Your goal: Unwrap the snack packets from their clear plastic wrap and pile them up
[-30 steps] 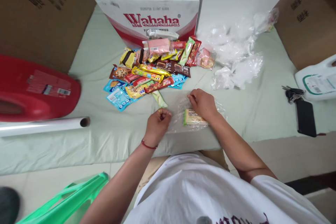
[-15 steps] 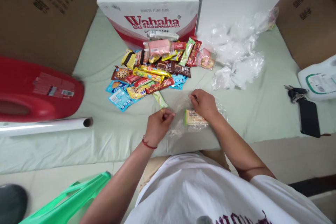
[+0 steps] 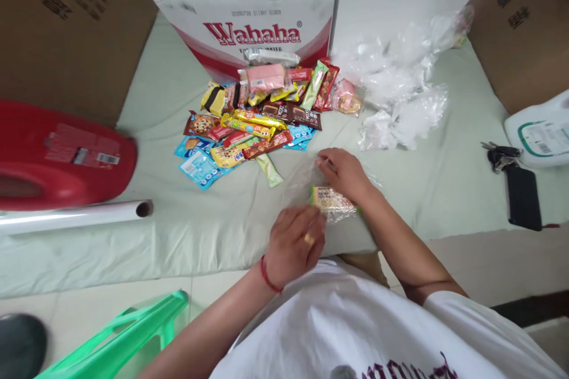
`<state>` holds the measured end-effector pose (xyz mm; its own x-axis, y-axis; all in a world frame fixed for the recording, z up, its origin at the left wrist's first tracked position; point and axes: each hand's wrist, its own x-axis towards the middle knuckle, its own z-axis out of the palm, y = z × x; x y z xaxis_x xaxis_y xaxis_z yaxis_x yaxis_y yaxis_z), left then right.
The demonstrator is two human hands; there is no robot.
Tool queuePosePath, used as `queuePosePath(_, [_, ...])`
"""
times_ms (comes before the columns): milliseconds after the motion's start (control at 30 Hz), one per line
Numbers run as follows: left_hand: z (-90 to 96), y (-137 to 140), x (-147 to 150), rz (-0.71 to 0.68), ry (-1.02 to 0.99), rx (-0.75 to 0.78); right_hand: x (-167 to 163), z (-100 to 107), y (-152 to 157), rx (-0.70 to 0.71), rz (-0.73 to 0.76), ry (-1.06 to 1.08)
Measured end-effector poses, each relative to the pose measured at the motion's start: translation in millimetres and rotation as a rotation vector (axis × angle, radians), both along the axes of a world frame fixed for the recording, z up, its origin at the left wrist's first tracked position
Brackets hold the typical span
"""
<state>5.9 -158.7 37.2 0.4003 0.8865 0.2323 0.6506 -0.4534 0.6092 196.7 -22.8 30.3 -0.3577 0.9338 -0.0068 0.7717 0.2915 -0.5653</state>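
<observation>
A clear plastic bag (image 3: 344, 217) lies near the front edge of the cloth-covered table, with a packet of crackers (image 3: 326, 196) with green ends inside. My right hand (image 3: 341, 173) is closed in a pinch on the bag's far left edge, above the packet. My left hand (image 3: 296, 243), slightly blurred, is at the bag's near left side, its fingers curled downward. Whatever those fingers hold is hidden beneath them. A green-wrapped snack bar (image 3: 269, 170) lies beyond my left hand, at the near edge of a pile of wrapped snacks (image 3: 253, 124).
Crumpled clear bags (image 3: 400, 89) lie at the back right, beside a white Wahaha carton (image 3: 253, 18). A red jug (image 3: 66, 157) and a film roll (image 3: 80, 214) stand left. Keys, a black phone (image 3: 523, 198) and a white bottle (image 3: 540, 133) are right. A green stool (image 3: 120, 337) stands below.
My left hand has left the bag's far left edge and moved toward me and right, turning its back upward. My right hand stays at the bag with its pinch.
</observation>
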Motion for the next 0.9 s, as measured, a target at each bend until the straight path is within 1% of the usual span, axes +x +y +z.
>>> queuePosePath(67, [-11.1, 22.1, 10.5, 0.102, 0.059, -0.066, 11.1, 7.6, -0.6, 0.072, 0.008, 0.095])
queuePosePath(133, [-21.0, 41.4, 10.8, 0.157, 0.083, -0.137, 25.7, 17.1, -4.8, 0.118, 0.064, 0.147])
queuePosePath(233, [-27.5, 55.6, -1.8, 0.169, 0.088, -0.195, 49.1, 26.0, -16.7, 0.081, 0.231, 0.133])
queuePosePath(300, [-27.0, 58.4, -12.6, 0.157, 0.089, -0.215, 62.9, 24.4, -25.5, 0.03, 0.289, 0.071])
queuePosePath(400, [-23.9, 61.5, -25.6, 0.134, 0.1, -0.224, 78.9, 14.0, -34.2, -0.022, 0.25, -0.012])
queuePosePath(533, [-18.6, 68.0, -37.4, 0.065, 0.102, -0.288, 90.3, 4.1, -35.2, -0.072, 0.206, 0.042])
queuePosePath(633, [-13.9, 70.7, -42.9, 0.01, 0.115, -0.338, 91.9, 4.2, -32.1, -0.059, 0.166, 0.096])
queuePosePath(733, [-10.4, 69.6, -45.5, -0.035, 0.153, -0.353, 90.6, 7.2, -29.3, -0.057, 0.133, 0.125])
queuePosePath(833, [-11.3, 66.9, -47.4, -0.057, 0.164, -0.361, 87.4, 10.6, -27.4, -0.062, 0.126, 0.132])
queuePosePath(900, [-14.7, 66.1, -49.3, -0.044, 0.136, -0.365, 82.8, 12.4, -26.7, -0.061, 0.149, 0.122])
